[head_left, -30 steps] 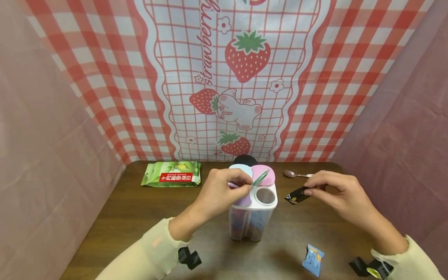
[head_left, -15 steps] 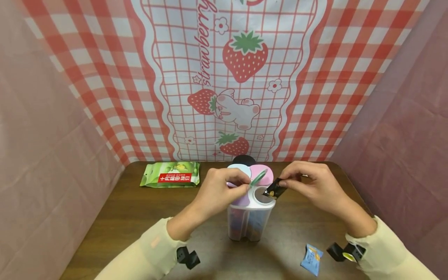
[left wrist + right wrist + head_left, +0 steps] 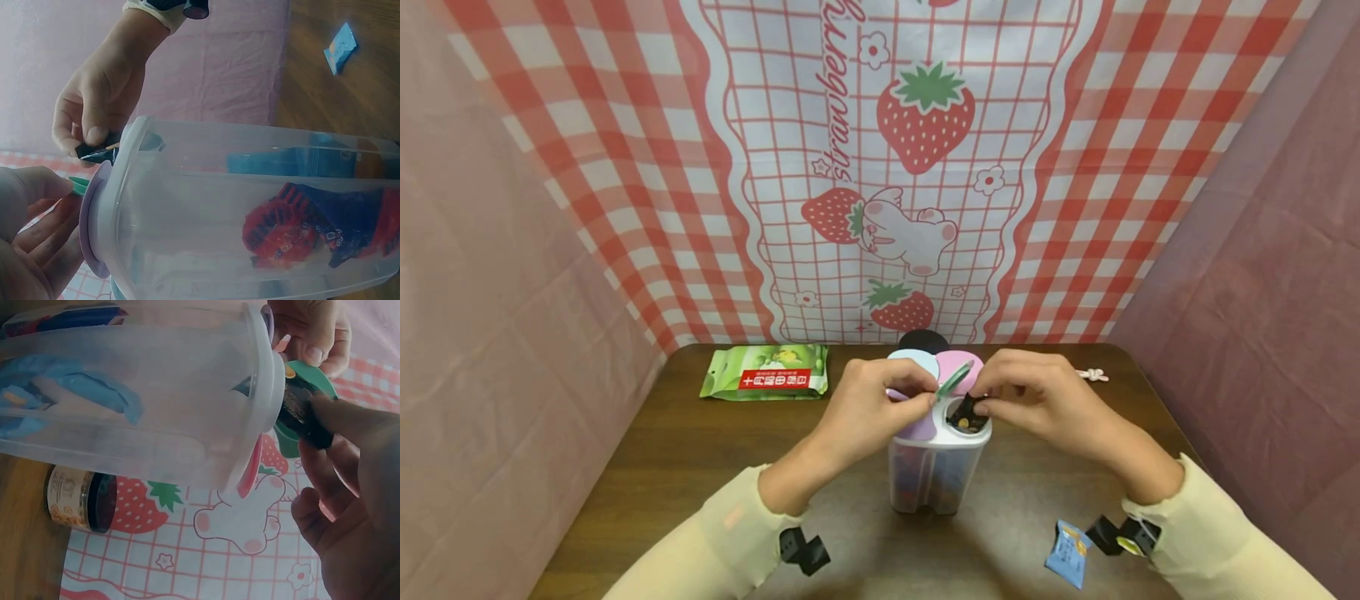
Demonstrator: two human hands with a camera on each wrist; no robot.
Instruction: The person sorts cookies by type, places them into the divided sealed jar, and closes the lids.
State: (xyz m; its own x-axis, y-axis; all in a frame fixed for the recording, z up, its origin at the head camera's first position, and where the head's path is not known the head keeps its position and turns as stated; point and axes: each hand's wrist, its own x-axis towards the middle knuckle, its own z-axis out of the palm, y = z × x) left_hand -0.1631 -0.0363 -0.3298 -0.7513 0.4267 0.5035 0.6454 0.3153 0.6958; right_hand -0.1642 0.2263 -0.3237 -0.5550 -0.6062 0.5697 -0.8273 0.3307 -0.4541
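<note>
A clear plastic storage box point(image 3: 928, 479) stands upright on the table under a white top with several coloured lids. My left hand point(image 3: 876, 404) pinches the green lid point(image 3: 956, 379) and holds it tilted up from its round opening. With thumb and fingers my right hand point(image 3: 1037, 396) grips a small black packet point(image 3: 967, 417), whose front end dips into that opening. In the right wrist view the packet's tip point(image 3: 244, 386) shows through the clear wall. Red-and-blue wrapped snacks point(image 3: 281, 231) and blue packets point(image 3: 300, 161) lie inside the box.
A blue packet point(image 3: 1069, 554) lies on the table at front right. At the back left is a green wipes pack point(image 3: 767, 372). A dark-lidded jar point(image 3: 78, 499) stands behind the box, and a spoon handle point(image 3: 1093, 375) shows beyond my right hand.
My right hand has moved left with the black packet, from beside the box to the round opening, and the packet's end has entered it. My left hand keeps the green lid raised.
</note>
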